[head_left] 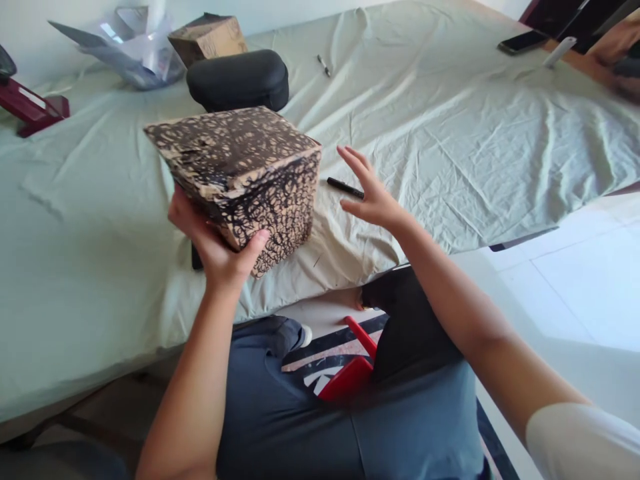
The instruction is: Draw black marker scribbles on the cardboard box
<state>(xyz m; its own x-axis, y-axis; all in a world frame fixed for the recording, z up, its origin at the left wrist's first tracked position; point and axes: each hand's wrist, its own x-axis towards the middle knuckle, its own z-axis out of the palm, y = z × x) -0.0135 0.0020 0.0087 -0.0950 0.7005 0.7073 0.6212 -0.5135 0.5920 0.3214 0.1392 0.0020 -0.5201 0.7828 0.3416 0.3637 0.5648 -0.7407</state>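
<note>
My left hand [215,250] grips a cardboard box [270,207] by its lower left corner, thumb on the near face and fingers around the left side. Black looping scribbles cover the box's top and near face, and its top edge looks torn. The box is tilted over the cloth; whether it still touches the cloth I cannot tell. To the right of the box, my right hand [373,193] is held with fingers spread and nothing in it. A black marker pen [345,187] lies on the cloth just beyond those fingers.
A pale green cloth [430,160] covers the table. Behind the box stand a black hard case [237,80], a smaller cardboard box [210,39] and a clear plastic bag [145,60]. Farther off lie a pen [324,65] and a phone [523,42]. A dark red object [35,107] stands left.
</note>
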